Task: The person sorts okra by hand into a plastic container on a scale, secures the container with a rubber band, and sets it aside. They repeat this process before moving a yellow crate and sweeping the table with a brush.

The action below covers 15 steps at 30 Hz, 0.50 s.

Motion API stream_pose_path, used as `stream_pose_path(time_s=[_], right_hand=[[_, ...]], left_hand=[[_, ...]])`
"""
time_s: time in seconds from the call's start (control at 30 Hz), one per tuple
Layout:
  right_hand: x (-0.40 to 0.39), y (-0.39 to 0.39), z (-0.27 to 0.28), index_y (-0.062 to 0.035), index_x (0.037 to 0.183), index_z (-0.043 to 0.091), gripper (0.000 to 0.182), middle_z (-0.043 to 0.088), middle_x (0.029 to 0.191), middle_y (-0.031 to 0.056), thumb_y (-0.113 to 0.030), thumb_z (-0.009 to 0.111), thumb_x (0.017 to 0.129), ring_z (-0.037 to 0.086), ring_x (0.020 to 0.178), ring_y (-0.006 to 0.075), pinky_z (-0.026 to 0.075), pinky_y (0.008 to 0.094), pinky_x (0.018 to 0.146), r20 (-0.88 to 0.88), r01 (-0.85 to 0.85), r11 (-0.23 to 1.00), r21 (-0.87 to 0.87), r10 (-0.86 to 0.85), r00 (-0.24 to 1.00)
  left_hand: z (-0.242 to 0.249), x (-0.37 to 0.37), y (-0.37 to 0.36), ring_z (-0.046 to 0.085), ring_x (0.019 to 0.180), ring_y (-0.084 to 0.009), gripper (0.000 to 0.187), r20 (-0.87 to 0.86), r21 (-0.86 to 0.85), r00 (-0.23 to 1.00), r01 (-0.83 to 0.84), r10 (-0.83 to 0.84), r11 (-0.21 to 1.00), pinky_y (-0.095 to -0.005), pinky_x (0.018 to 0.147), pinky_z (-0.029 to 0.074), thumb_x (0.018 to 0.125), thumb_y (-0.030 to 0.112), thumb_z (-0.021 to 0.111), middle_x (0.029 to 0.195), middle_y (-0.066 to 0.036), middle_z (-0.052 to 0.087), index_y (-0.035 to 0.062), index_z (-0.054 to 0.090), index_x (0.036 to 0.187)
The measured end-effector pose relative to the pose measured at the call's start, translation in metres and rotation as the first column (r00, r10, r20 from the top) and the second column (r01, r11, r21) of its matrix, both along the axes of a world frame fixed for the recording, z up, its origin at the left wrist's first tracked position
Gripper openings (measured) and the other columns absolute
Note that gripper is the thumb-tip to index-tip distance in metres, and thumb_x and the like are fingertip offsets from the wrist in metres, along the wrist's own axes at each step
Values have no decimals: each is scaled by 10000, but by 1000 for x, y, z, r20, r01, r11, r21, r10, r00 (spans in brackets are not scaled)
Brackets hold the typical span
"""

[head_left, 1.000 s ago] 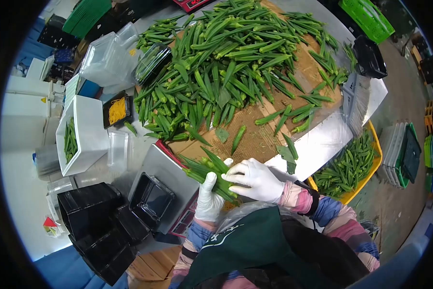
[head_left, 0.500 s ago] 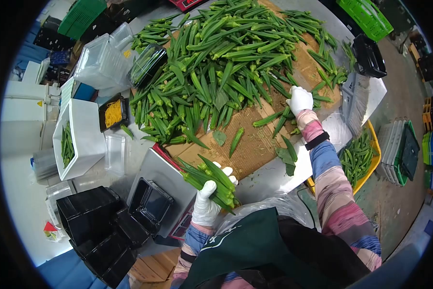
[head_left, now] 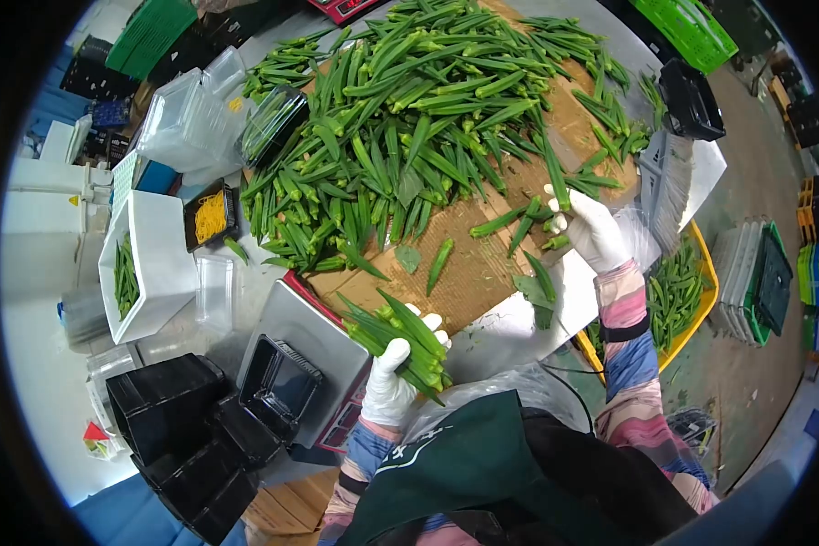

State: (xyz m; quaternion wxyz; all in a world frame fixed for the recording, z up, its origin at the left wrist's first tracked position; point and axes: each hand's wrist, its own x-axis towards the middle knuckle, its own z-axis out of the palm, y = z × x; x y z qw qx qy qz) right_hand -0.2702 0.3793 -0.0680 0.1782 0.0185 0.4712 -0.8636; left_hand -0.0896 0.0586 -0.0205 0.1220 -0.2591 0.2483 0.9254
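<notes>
The left hand [head_left: 388, 389] has its grip clamped round an okra bunch [head_left: 402, 344]. The right hand [head_left: 598, 233] pinches one pod [head_left: 556, 171]

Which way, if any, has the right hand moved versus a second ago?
Yes: the right hand has moved up the picture and rightward, farther from the scale, and is now near the loose okra pods.
</notes>
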Motion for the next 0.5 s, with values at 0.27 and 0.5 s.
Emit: stream_pose_path(time_s=[0.27,0.5], right_hand=[[51,-71,44,19,1287,633,348,706,1011,36,-164,595,993,604,818,98,498,264,787,-7,-205,827,524,245,970],[121,-156,50,-110,1296,666,458,612,898,65,-125,726,843,561,816,264,453,378,800,-424,130,476,870,587,689]], left_hand=[[-5,8,-2,578,1229,-354,634,-50,73,999,22,-18,997,-486,1067,463,916,218,676,1405,-210,524,50,393,1458],[-14,26,-21,638,1154,-264,479,-13,285,998,-52,58,957,-432,984,538,978,211,620,1298,-144,618,9,493,1393]])
